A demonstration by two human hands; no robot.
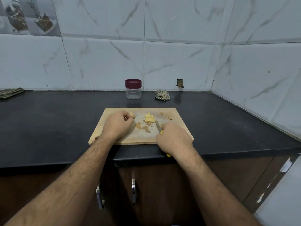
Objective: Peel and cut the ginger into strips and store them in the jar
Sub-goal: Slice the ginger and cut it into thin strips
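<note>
On the pale wooden cutting board [114, 141] near the front edge of the black stone worktop [48, 121], the left hand [117, 123] curls its fingers round a small knobbly piece of tan ginger [132, 115] by the board's far left part. The right hand [175, 138] is wrapped round the yellow-handled knife [158, 126], whose blade points toward the flat peeled yellow ginger slices [149, 118] lying mid-board, toward its far edge. The step in hand looks like slicing into strips: it would go best with the slices stacked flat, left fingertips tucked back, and the blade drawn in thin parallel cuts. The clear plastic jar with a maroon lid [133, 89] stands closed at the worktop's back edge, well apart from the board.
</note>
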